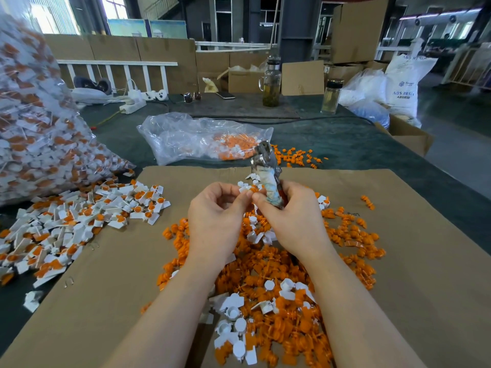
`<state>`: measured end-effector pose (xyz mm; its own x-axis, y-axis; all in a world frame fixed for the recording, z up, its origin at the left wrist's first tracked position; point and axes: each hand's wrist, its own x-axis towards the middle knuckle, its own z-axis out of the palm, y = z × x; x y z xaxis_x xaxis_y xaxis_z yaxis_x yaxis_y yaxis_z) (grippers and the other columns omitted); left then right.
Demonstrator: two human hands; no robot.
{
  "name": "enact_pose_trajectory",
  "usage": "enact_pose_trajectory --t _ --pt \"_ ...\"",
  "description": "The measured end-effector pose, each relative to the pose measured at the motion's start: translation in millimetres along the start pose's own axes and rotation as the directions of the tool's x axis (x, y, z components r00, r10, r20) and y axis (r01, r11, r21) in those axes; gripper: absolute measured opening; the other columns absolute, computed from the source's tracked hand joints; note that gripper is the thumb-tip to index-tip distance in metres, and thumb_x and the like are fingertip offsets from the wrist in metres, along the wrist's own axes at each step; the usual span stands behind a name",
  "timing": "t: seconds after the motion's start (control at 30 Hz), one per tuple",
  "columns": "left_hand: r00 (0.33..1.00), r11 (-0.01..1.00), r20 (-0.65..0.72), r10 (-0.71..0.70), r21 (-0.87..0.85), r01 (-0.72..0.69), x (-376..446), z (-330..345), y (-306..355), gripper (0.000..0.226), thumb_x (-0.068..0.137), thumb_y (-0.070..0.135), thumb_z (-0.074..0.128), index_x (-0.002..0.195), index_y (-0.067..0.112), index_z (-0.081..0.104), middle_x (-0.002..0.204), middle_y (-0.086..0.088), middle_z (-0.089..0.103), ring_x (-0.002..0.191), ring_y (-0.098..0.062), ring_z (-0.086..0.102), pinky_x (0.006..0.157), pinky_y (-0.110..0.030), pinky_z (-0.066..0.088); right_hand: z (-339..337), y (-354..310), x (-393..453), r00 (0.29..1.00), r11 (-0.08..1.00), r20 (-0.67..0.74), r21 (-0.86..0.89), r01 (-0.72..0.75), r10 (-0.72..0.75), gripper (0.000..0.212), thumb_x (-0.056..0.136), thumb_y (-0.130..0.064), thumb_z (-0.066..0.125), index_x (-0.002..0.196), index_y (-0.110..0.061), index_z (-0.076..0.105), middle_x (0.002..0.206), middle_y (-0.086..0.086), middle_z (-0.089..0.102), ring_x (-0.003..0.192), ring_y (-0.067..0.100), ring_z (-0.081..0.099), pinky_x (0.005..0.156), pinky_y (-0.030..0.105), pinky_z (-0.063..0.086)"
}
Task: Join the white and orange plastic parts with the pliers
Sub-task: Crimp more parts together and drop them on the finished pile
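My left hand (218,216) pinches a small white plastic part (244,187) between thumb and fingertips, with a bit of orange showing at its right end. My right hand (295,216) grips the pliers (264,166) by their cloth-wrapped handles, the metal jaws pointing up and away, while its forefinger and thumb meet the left fingertips at the white part. Loose orange parts (279,261) and white parts (233,312) lie heaped on the cardboard sheet (119,274) beneath both hands.
A pile of joined white-and-orange pieces (79,221) spreads at the left. A big clear bag of them (34,128) leans at far left. Another plastic bag (196,139) with orange parts lies behind. Two bottles (271,83) and cardboard boxes stand at the back.
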<state>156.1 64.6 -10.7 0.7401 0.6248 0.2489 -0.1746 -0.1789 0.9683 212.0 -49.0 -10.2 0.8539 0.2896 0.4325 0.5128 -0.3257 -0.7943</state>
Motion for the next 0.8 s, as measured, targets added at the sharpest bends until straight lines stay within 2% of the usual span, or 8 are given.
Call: enact_pose_trajectory --t 0.1,0.27,0.37,0.43,0.53,0.63,0.77,0.8 --pt "1.0 0.999 -0.006 0.029 0.027 -0.029 0 0 -1 0.009 0.085 0.016 0.077 0.079 0.017 0.069 0.076 -0.01 0.072 0.078 -0.032 0.069 0.074 -0.046 0.059 0 -1 0 1.0 1.0 0.005 0.02 -0.013 0.013 0.012 0.087 -0.036 0.069 0.091 -0.025 0.065 0.08 -0.008 0.069 0.075 0.007 0.066 0.069 0.04 0.058" --pt "0.996 0.991 -0.026 0.081 0.112 -0.078 1 1 -5 0.013 0.085 0.019 0.076 0.077 0.022 0.067 0.072 -0.004 0.07 0.072 -0.024 0.066 0.063 -0.03 0.054 0 -2 0 0.999 0.998 0.034 0.048 -0.038 0.036 0.009 0.088 -0.035 0.068 0.087 -0.029 0.062 0.079 -0.005 0.07 0.075 0.011 0.068 0.071 0.043 0.058" --pt "0.996 0.987 -0.006 0.095 0.135 -0.093 3 0 -6 0.012 0.088 0.017 0.074 0.079 0.021 0.066 0.076 -0.006 0.07 0.075 -0.025 0.067 0.067 -0.034 0.056 -2 -2 0 0.997 0.999 0.072 0.04 -0.032 0.029 0.009 0.088 -0.034 0.068 0.085 -0.032 0.06 0.077 -0.008 0.068 0.074 0.008 0.066 0.069 0.036 0.057" --pt "0.996 0.993 -0.002 0.084 0.084 -0.083 5 -3 -5 0.008 0.089 0.015 0.071 0.083 0.015 0.067 0.077 -0.007 0.071 0.076 -0.023 0.069 0.068 -0.031 0.058 -6 -1 2 0.992 0.998 0.124 0.052 -0.04 0.033 0.007 0.088 -0.03 0.068 0.087 -0.029 0.061 0.076 -0.01 0.065 0.072 0.005 0.063 0.066 0.029 0.052" --pt "1.0 0.994 -0.009 0.017 -0.107 -0.018 9 -9 -1 0.004 0.091 0.009 0.067 0.088 0.008 0.067 0.076 -0.002 0.07 0.069 -0.008 0.07 0.065 -0.014 0.053 -14 2 2 0.969 0.993 0.242 0.084 -0.078 0.055 0.005 0.089 -0.025 0.067 0.089 -0.026 0.061 0.077 -0.011 0.062 0.071 0.002 0.06 0.067 0.026 0.047" --pt "1.0 0.983 0.015 0.019 -0.182 -0.016 10 -14 0 0.004 0.093 0.007 0.064 0.092 0.004 0.066 0.075 0.001 0.069 0.07 -0.007 0.068 0.066 -0.013 0.053 -19 4 2 0.927 0.993 0.367 0.05 -0.103 0.078 0.009 0.088 -0.019 0.066 0.09 -0.026 0.06 0.084 -0.005 0.064 0.079 0.011 0.062 0.075 0.035 0.053" --pt "0.998 0.975 0.031 0.048 -0.22 -0.04 10 -15 2 0.007 0.093 0.006 0.063 0.095 0.0 0.065 0.077 -0.002 0.068 0.069 -0.006 0.066 0.066 -0.014 0.053 -19 3 2 0.882 0.996 0.463 -0.041 -0.079 0.089 0.019 0.088 -0.019 0.065 0.102 -0.029 0.056 0.091 -0.01 0.062 0.078 0.004 0.061 0.064 0.019 0.048" --pt "0.998 0.973 0.034 0.048 -0.229 -0.039 10 -15 2 0.006 0.093 0.006 0.063 0.094 0.001 0.065 0.077 -0.002 0.068 0.069 -0.006 0.066 0.067 -0.014 0.053 -19 3 2 0.873 0.995 0.477 -0.054 -0.083 0.099 0.021 0.089 -0.019 0.064 0.105 -0.028 0.055 0.092 -0.008 0.062 0.077 0.005 0.062 0.062 0.02 0.05"
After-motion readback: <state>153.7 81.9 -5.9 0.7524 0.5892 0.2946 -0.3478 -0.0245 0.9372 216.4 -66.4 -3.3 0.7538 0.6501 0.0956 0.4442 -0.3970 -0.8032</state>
